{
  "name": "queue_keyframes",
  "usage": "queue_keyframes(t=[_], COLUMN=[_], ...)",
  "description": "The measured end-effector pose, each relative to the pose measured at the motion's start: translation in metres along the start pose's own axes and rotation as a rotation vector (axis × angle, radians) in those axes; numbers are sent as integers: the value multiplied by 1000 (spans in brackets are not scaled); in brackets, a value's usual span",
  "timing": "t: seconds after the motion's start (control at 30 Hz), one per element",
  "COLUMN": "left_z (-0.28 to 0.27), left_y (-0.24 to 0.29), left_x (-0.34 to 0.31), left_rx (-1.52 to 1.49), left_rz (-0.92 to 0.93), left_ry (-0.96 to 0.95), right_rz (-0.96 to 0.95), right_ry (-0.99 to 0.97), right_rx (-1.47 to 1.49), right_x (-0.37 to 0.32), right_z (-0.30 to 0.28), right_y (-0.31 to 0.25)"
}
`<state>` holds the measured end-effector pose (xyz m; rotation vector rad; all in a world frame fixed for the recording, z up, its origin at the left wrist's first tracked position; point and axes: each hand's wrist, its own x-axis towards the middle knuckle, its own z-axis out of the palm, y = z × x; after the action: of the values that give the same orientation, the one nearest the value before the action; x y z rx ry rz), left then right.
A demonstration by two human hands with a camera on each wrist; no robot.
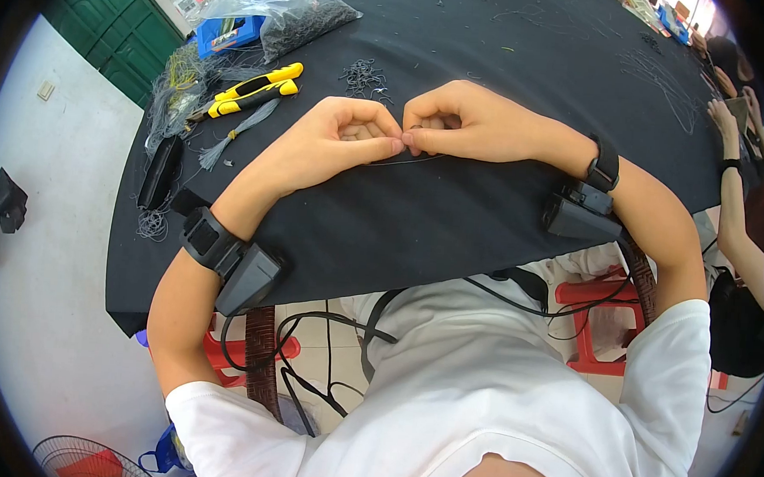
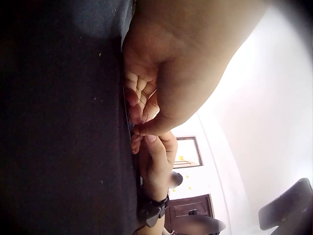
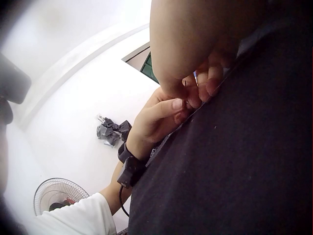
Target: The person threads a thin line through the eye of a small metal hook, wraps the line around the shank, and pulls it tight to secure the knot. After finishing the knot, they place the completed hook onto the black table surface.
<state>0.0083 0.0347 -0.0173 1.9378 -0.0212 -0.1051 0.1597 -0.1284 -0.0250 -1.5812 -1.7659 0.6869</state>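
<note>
My left hand (image 1: pixel 340 140) and right hand (image 1: pixel 485 127) meet fingertip to fingertip just over the black tablecloth (image 1: pixel 382 230). Thumb and forefinger of each pinch a thin grey line (image 1: pixel 417 159), part of which trails under the right hand. In the right wrist view a tiny dark curved piece (image 3: pixel 185 83) pokes out by the right fingertips; its kind I cannot tell. The other fingers curl loosely in toward the palms. A small heap of dark, wiry pieces (image 1: pixel 365 78) lies just beyond the hands.
Yellow-and-black pliers (image 1: pixel 251 91), a tied bundle of grey strands (image 1: pixel 235 133) and a black case (image 1: pixel 160 171) lie at the left. Farther back sits a clear bag (image 1: pixel 304 15) of dark pieces beside a blue box (image 1: pixel 228 35). Another person's arms (image 1: pixel 735 190) reach in at the right.
</note>
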Motion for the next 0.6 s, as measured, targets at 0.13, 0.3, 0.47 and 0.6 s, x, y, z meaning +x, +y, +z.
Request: queue_keyframes(t=[0.13,0.3,0.47,0.6], left_z=[0,0,-1,0], left_y=[-1,-3,-3,-2], left_x=[0,1,1,1], left_rx=[-7,-11,10,3], left_rz=[-13,-7,-7,-1], left_ry=[-6,-16,-14,-14], right_rz=[2,-2,-6,-6], right_ry=[0,-2,-2,-2], right_rx=[0,0,13,5], right_x=[0,0,0,1], right_z=[0,0,0,0], right_y=[0,1,1,2])
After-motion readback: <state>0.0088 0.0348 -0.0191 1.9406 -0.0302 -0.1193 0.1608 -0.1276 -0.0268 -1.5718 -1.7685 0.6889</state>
